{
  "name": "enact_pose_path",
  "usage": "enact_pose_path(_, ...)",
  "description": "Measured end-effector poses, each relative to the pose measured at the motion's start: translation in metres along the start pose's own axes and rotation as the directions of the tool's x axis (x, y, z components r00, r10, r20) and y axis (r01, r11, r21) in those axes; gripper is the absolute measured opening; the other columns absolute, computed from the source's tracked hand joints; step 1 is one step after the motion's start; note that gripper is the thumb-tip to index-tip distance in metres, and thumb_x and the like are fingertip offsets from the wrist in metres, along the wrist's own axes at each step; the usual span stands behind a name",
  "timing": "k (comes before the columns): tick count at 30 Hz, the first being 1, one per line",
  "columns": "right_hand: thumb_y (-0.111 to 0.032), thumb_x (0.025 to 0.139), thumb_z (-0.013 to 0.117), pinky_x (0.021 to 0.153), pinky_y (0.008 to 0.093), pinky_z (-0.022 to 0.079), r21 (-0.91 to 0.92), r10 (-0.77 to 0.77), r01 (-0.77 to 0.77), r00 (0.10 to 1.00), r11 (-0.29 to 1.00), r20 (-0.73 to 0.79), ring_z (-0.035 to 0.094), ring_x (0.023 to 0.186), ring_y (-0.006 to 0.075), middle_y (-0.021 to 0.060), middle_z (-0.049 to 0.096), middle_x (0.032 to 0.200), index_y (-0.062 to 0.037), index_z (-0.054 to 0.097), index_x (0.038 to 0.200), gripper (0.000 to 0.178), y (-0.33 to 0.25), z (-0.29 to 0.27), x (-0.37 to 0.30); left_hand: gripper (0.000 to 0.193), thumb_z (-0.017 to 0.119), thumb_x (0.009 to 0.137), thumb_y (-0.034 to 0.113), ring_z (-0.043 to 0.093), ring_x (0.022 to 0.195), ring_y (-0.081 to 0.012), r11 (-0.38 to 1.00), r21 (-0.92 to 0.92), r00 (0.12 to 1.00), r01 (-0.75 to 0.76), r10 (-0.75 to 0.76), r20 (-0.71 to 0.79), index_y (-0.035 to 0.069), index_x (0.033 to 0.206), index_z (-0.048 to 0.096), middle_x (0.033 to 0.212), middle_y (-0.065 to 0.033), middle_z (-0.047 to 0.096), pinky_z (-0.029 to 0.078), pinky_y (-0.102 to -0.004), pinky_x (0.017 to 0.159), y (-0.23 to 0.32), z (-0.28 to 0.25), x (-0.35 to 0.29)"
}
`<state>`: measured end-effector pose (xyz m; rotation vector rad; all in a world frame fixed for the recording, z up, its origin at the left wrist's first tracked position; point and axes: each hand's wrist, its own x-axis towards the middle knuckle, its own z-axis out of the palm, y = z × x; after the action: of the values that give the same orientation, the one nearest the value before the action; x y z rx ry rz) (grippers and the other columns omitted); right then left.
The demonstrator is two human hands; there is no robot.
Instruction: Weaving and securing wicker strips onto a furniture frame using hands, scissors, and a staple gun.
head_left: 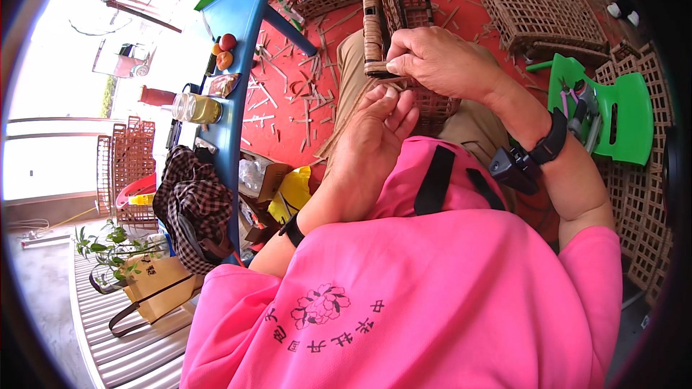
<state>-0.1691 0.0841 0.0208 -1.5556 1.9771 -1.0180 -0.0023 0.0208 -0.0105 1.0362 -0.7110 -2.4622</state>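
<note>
Between my knees stands a brown woven wicker basket [372, 25], its wrapped rim pointing away from me. My right hand [450, 65] is closed at the rim's near corner, with thumb and forefinger pinched against the flat strip there. Just below, my left hand [371, 133] is palm up and closed, its thumb and fingertips pinching a thin wicker strip [393, 83] beside the same corner. My fingers hide part of the strip and of the basket's near end.
To the left, a blue table [241, 50] bears fruit, a glass jar [198, 108] and a checked cloth [191, 202]. A green stool [627, 119] with scissors and tools stands at right. Strip offcuts litter the red floor [277, 137]. More woven baskets [530, 3] lie beyond.
</note>
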Motion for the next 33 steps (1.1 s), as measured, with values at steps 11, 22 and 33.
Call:
enact_pose_path(11, -0.027, 0.086, 0.066, 0.079, 0.0441, 0.052, 0.038, 0.024, -0.024, 1.0, 0.999, 0.018, 0.069, 0.087, 0.0339, 0.0171, 0.071, 0.086, -0.0012, 0.069, 0.092, 0.026, 0.003, 0.0, 0.004, 0.018, 0.055, 0.099, 0.0, 0.067, 0.093, -0.019, 0.998, -0.055, 1.0, -0.022, 0.022, 0.005, 0.009, 0.115, 0.054, 0.105, -0.0034, 0.063, 0.055, -0.0395, 0.091, -0.004, -0.006, 0.01)
enact_pose_path(22, -0.026, 0.086, 0.067, 0.077, 0.0436, 0.051, 0.068, 0.043, -0.044, 0.999, 0.997, 0.013, 0.069, 0.083, 0.0327, 0.0165, 0.071, 0.084, -0.0011, 0.07, 0.09, 0.026, 0.002, 0.0, 0.004, 0.02, 0.057, 0.096, -0.003, 0.063, 0.093, -0.0177, 0.983, -0.183, 0.999, 0.028, -0.024, 0.024, 0.013, 0.108, 0.056, 0.101, -0.0013, 0.062, 0.05, -0.0355, 0.089, -0.013, -0.004, 0.015)
enact_pose_path(33, -0.022, 0.089, 0.066, 0.072, 0.0391, 0.051, 0.111, 0.083, -0.085, 0.996, 0.99, 0.024, 0.067, 0.079, 0.0253, 0.0134, 0.069, 0.082, -0.0002, 0.068, 0.092, 0.022, 0.002, 0.002, 0.005, 0.02, 0.055, 0.098, -0.002, 0.061, 0.092, -0.0145, 0.931, -0.338, 0.962, 0.138, -0.045, 0.269, 0.016, 0.109, 0.054, 0.104, -0.0002, 0.06, 0.05, -0.0322, 0.083, -0.019, -0.02, 0.025)
